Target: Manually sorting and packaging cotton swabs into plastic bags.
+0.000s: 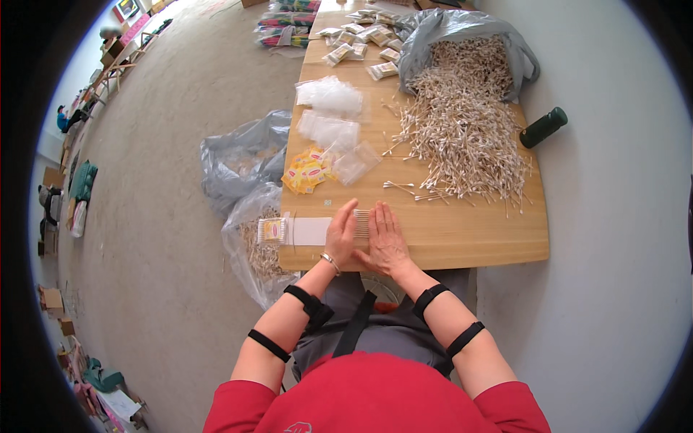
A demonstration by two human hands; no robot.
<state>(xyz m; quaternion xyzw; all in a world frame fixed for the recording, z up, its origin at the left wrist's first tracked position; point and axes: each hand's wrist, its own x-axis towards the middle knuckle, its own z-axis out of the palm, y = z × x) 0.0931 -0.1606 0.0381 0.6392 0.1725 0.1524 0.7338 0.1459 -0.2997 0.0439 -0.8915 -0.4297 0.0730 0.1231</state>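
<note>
At the table's near edge, a small row of cotton swabs (362,223) lies side by side between my hands. My left hand (342,232) stands on edge at the row's left side, fingers stretched out. On the other side my right hand (386,238) lies with its fingers straight and together, its inner edge along the swabs. Both hands are open, and their thumbs come close together below the row. Left of my left hand is a white card strip (311,232), partly behind that hand. At the strip's far left end sits a packed bundle of swabs (272,230) with a yellow label.
A large heap of loose swabs (465,130) spills from a grey plastic bag (530,61). Clear bags (328,130) and yellow labels (307,172) lie at left, filled packs (382,70) farther back. A dark green bottle (543,128) is at the right edge. Plastic bags (245,162) hang by the left edge.
</note>
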